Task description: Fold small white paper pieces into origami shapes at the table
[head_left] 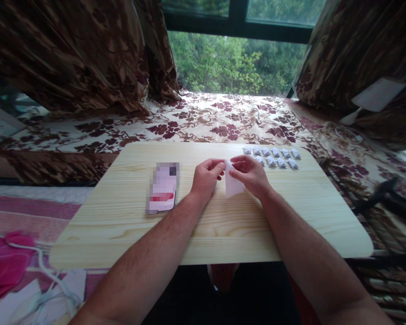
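Observation:
Between my two hands, just above the tabletop, is a small sheet of white paper (233, 184). The fingertips of my left hand (208, 175) pinch its upper left edge. My right hand (249, 175) grips the paper's right side between thumb and fingers. The sheet hangs down toward me, and its top part is partly covered by my fingers. Beyond my right hand, two rows of small folded white paper pieces (276, 152) lie on the wooden table (128, 243).
A phone (163, 187), partly blurred out, lies on the table's left half. White cables (42, 262) and loose papers (15, 302) are at the lower left. A white lamp (379, 95) stands at the right. Behind the table is a flower-patterned cloth (203, 119) below a window.

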